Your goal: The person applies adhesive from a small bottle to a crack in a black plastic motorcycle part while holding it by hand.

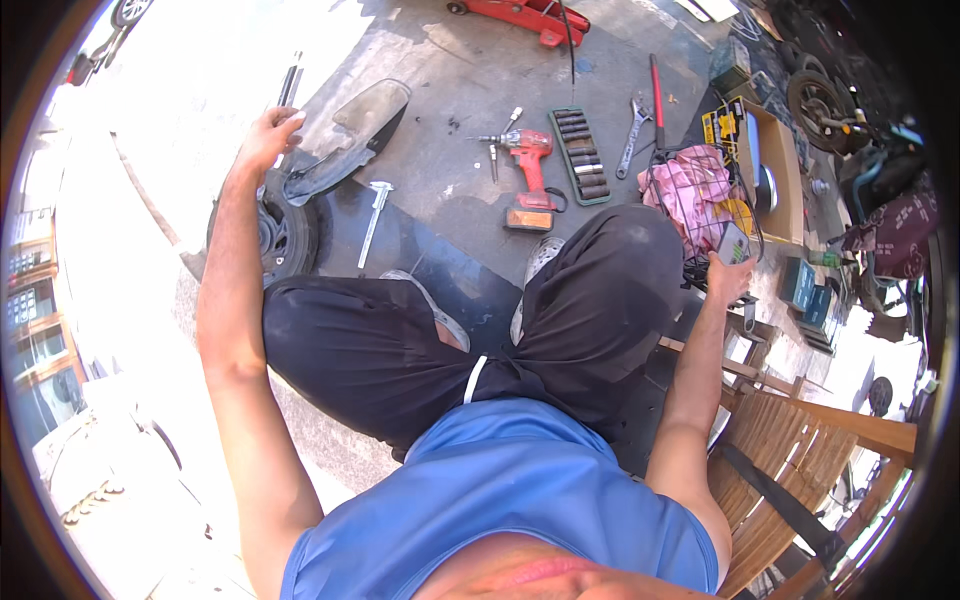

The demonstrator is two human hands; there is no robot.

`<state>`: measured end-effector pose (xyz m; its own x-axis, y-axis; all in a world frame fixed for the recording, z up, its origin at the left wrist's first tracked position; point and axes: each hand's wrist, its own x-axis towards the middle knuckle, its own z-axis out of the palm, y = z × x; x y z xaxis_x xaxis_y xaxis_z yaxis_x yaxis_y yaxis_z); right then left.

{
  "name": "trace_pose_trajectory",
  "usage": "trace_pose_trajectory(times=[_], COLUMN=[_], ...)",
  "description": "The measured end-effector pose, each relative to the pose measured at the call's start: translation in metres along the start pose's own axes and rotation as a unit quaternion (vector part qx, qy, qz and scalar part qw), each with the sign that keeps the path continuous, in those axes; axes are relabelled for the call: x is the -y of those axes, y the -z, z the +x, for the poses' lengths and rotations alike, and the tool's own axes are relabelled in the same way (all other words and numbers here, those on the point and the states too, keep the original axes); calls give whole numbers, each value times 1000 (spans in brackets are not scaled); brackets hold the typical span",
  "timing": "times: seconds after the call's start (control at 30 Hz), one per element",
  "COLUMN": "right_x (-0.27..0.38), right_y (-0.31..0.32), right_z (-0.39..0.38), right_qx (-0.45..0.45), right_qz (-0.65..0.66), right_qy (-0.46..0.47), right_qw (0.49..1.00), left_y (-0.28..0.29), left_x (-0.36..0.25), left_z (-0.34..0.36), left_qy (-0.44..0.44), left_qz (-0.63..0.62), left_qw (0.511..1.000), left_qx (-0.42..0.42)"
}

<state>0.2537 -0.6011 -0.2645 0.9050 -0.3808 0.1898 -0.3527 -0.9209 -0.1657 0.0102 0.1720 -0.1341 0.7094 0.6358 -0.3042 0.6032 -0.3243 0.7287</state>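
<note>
My left hand (266, 140) is raised at the left, its fingers curled closed around a slim dark rod (291, 82) that sticks up past them. Below it lies a small wheel with a black tyre (300, 240), partly hidden by my forearm and knee. A dark curved fender (350, 135) rests beside the wheel. At the right, my right hand (731, 278) is closed on a small grey rectangular thing (735, 243) that looks like a phone. It is at the near side of a black wire basket (700, 262) with pink cloth (692, 190) in it.
On the floor ahead are a caliper (375, 222), a red cordless impact wrench (530, 165), a socket set (580, 155), an adjustable wrench (633, 138) and a red-handled bar (657, 90). A red floor jack (530, 15) stands farther off. A cardboard box (785, 190) and wooden chair (780, 450) are right.
</note>
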Motion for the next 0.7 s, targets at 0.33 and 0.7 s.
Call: trace_pose_trajectory(times=[0.33, 0.7], right_x=[-27, 75], right_y=[-25, 85], right_z=[20, -8], right_qx=[27, -90], right_qz=[-17, 130], right_qy=[2, 183], right_qw=[999, 970], left_y=[27, -14], left_x=[5, 25], left_z=[2, 83], left_qy=[5, -77], left_qz=[10, 341], left_qw=[998, 937], left_qx=[-62, 20])
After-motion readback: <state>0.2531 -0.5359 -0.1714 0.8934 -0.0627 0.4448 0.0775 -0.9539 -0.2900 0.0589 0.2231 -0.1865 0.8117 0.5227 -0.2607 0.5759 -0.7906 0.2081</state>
